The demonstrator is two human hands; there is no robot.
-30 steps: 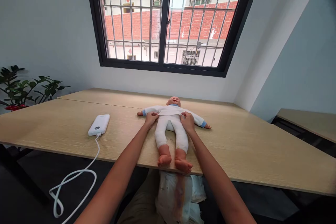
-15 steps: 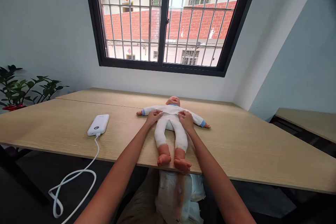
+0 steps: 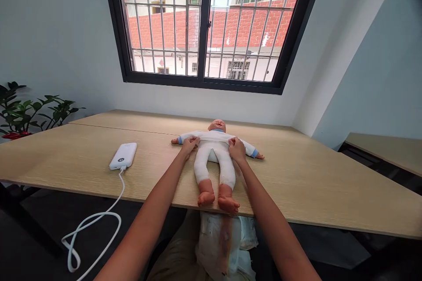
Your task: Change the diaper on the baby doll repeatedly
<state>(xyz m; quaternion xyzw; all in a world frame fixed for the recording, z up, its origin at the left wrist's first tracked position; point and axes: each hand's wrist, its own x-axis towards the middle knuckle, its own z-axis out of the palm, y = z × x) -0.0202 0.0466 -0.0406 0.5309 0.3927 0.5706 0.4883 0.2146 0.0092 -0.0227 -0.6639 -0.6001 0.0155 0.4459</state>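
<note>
A baby doll [image 3: 216, 154] in a white suit with blue cuffs lies on its back on the wooden table [image 3: 313, 184], head toward the window, bare feet at the near edge. My left hand [image 3: 189, 145] rests on the doll's left side at the waist, fingers pinched on the white cloth. My right hand [image 3: 236, 148] is at the other side of the waist, fingers likewise closed on the suit's fabric. Both forearms reach in from below.
A white power bank [image 3: 123, 156] lies left of the doll, its white cable [image 3: 92, 228] hanging off the table's edge. A potted plant [image 3: 29, 112] stands far left. A crumpled white diaper-like bundle [image 3: 226, 246] lies on my lap below the table. A barred window [image 3: 207, 26] is behind.
Both hands have shifted slightly up the doll's waist, fingers closing tighter on the cloth. The doll stays in place.
</note>
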